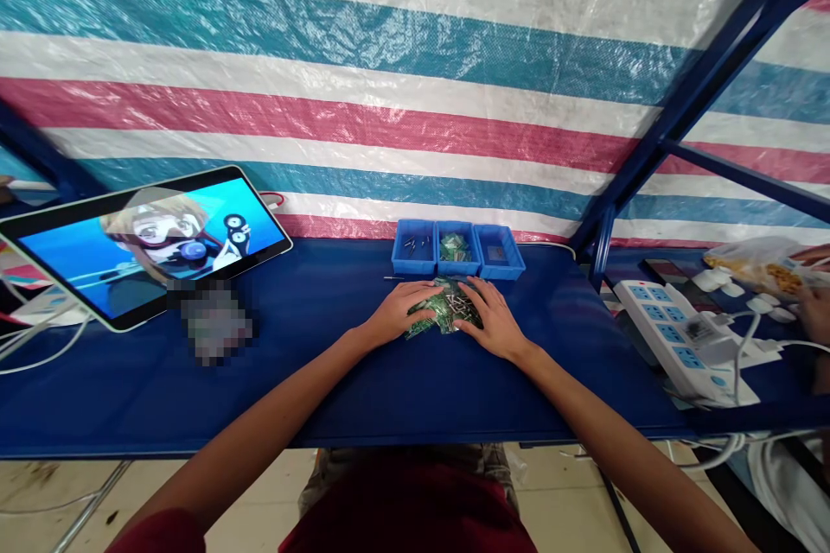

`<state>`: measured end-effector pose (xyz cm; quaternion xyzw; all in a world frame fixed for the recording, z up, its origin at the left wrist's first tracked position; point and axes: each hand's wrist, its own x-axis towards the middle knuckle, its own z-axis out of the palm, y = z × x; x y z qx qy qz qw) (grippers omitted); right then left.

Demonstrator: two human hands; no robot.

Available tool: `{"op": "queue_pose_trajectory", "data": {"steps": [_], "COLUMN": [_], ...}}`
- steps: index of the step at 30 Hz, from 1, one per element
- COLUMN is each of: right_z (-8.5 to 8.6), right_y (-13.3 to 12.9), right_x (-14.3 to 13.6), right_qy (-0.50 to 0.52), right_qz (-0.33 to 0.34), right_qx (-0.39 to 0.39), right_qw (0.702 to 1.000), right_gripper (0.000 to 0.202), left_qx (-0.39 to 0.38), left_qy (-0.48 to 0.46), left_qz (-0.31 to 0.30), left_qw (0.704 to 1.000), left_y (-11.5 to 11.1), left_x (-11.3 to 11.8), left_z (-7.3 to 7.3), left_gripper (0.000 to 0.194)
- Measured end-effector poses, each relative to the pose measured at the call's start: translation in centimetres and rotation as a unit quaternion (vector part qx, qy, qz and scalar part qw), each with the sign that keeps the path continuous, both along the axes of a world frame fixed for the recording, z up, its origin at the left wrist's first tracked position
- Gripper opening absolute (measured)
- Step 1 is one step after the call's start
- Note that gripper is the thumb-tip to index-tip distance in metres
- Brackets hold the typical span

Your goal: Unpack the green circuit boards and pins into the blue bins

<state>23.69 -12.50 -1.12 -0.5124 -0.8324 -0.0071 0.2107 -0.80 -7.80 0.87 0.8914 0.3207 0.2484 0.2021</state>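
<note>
A low pile of green circuit-board pieces and small metal parts (444,311) lies on the blue table. My left hand (403,311) rests at the pile's left side with its fingers apart, thumb and fingertips touching the green pieces. On the other side, my right hand (494,317) lies spread over the pile's right edge, its fingertips on the metal parts. Just beyond the hands stand three blue bins: the left bin (415,266) holds a few thin metal pieces, the middle bin (459,266) green pieces, and the right bin (501,270) something small and flat.
A tablet (194,233) showing a cartoon stands at the left, a blurred item (217,320) before it. White power strips (674,337) with cables lie at the right, near a plastic bag (758,259) and another person's hand (815,307). A blue frame post (603,246) stands behind.
</note>
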Motion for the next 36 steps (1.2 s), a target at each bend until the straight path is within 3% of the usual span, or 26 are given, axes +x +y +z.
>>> {"op": "queue_pose_trajectory", "data": {"steps": [9, 15, 20, 23, 27, 36], "right_z": [0.2, -0.1, 0.3, 1.3, 2.4, 1.7], "right_y": [-0.1, -0.1, -0.1, -0.8, -1.9, -0.4], "right_x": [0.2, 0.0, 0.4, 0.9, 1.0, 0.0], "right_qy": [0.003, -0.004, 0.004, -0.002, -0.085, -0.114], "right_qz": [0.008, 0.008, 0.019, 0.081, 0.178, 0.122], "right_qx": [0.007, 0.014, 0.028, 0.033, 0.002, 0.035], "right_qw": [1.000, 1.000, 0.999, 0.996, 0.980, 0.985], "right_gripper": [0.065, 0.064, 0.061, 0.066, 0.083, 0.070], "left_qx": [-0.094, -0.129, -0.144, -0.156, -0.159, -0.159], "left_qy": [-0.171, -0.236, -0.280, -0.299, -0.318, -0.344], "left_qz": [0.075, 0.127, 0.147, 0.150, 0.151, 0.161], "left_qw": [0.978, 0.955, 0.938, 0.929, 0.922, 0.912], "left_y": [0.2, 0.2, 0.2, 0.2, 0.2, 0.3], "left_x": [0.6, 0.7, 0.4, 0.2, 0.1, 0.1], "left_z": [0.9, 2.0, 1.6, 1.4, 1.5, 2.0], "left_gripper": [0.039, 0.039, 0.039, 0.040, 0.036, 0.033]}}
